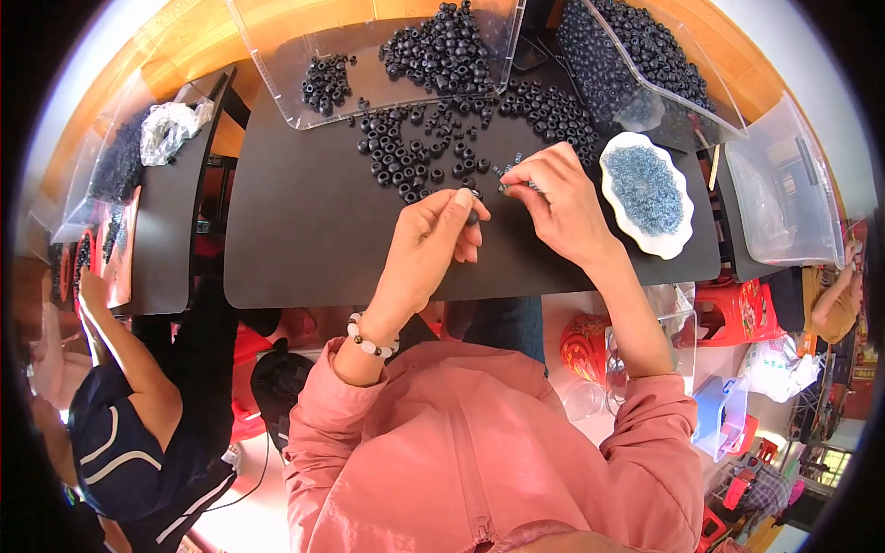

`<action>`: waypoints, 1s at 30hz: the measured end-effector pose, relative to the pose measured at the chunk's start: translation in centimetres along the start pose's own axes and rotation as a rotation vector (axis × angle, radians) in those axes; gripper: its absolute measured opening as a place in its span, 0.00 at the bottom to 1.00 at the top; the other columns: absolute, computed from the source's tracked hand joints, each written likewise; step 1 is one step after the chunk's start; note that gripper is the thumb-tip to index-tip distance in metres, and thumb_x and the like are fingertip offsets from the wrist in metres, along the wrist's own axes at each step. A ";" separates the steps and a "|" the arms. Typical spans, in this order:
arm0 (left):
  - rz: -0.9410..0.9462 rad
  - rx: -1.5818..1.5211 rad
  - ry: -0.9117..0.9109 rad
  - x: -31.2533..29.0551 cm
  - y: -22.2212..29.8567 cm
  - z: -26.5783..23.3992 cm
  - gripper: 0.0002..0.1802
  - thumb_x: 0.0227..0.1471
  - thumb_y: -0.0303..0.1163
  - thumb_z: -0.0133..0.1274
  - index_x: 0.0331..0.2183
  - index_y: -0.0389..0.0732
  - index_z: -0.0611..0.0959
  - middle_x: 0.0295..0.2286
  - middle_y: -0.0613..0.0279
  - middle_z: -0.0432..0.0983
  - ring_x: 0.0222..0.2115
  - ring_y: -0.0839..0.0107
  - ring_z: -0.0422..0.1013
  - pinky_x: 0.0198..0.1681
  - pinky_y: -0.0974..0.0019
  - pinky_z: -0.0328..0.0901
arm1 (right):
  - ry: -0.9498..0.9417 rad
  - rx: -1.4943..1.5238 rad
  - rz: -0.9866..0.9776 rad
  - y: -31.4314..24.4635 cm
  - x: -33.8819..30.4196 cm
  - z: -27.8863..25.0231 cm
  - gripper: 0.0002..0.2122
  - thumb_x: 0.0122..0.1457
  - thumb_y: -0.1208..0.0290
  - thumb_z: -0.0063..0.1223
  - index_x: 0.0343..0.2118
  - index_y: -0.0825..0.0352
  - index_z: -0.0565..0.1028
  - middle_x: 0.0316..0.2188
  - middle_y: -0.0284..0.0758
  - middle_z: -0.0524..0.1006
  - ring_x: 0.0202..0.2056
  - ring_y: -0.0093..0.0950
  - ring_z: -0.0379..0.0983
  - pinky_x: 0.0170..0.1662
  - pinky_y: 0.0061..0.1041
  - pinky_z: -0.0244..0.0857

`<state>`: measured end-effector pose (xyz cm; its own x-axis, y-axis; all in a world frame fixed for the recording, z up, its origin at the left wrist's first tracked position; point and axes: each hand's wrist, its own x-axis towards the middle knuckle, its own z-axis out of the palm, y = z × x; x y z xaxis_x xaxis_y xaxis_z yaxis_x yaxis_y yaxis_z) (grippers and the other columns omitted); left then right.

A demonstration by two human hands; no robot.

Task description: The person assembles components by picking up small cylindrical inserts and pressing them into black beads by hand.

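Observation:
My left hand [433, 235] is closed, thumb pressed to fingers, on a round black bead [473, 217] that shows in part below the thumb. My right hand [560, 203] pinches at its fingertips, just right of the left hand and a small gap away. Several tiny grey-blue ribbed pieces [506, 170] show beside those fingertips; whether they are in the grip or lie on the table is hard to tell. Loose black beads [398, 146] are spread on the table beyond both hands. Right of my right hand stands a white scalloped dish [682, 235] full of small translucent blue-grey pieces [648, 189].
A clear tray [277, 83] at the far side holds piles of black beads. A clear bin [636, 74] of black beads stands tilted at the back right. Another clear container [784, 194] is beyond the table's right edge. A co-worker's arm [138, 355] is at the left table.

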<state>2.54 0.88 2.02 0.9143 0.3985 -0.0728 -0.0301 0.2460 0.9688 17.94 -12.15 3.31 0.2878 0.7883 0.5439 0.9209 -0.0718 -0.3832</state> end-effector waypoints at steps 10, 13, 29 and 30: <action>-0.049 -0.076 -0.012 -1.1 -0.4 -0.2 0.19 0.63 0.43 0.43 0.30 0.38 0.79 0.18 0.70 0.70 0.18 0.84 0.64 0.23 0.79 0.60 | -0.016 0.028 -0.004 0.1 0.0 0.9 0.08 0.49 0.76 0.60 0.34 0.63 0.78 0.28 0.29 0.77 0.35 0.31 0.68 0.40 0.28 0.64; -0.063 -0.075 -0.049 -1.4 -0.6 0.0 0.20 0.63 0.44 0.43 0.30 0.37 0.79 0.19 0.70 0.70 0.18 0.84 0.65 0.23 0.79 0.60 | -0.045 0.362 0.164 -1.7 -0.3 0.1 0.06 0.53 0.73 0.59 0.33 0.65 0.79 0.29 0.30 0.78 0.34 0.26 0.68 0.39 0.24 0.64; 0.037 -0.298 -0.055 -4.5 -1.3 1.2 0.16 0.61 0.36 0.47 0.43 0.34 0.79 0.29 0.63 0.76 0.28 0.80 0.70 0.33 0.75 0.67 | -0.044 0.822 0.334 -3.6 -2.1 -0.2 0.04 0.55 0.73 0.57 0.29 0.67 0.75 0.26 0.28 0.75 0.30 0.20 0.64 0.38 0.22 0.59; 0.035 -0.298 -0.052 -4.8 -1.3 1.4 0.16 0.61 0.36 0.47 0.43 0.34 0.79 0.29 0.63 0.76 0.28 0.80 0.70 0.33 0.75 0.67 | -0.021 0.807 0.309 -3.8 -2.2 -0.3 0.04 0.54 0.73 0.57 0.29 0.67 0.75 0.27 0.28 0.74 0.30 0.20 0.64 0.38 0.22 0.59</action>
<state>-1.22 -2.62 1.45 0.9300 0.3671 -0.0209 -0.1721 0.4848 0.8575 13.85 -13.82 3.83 0.4826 0.8166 0.3167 0.3309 0.1649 -0.9292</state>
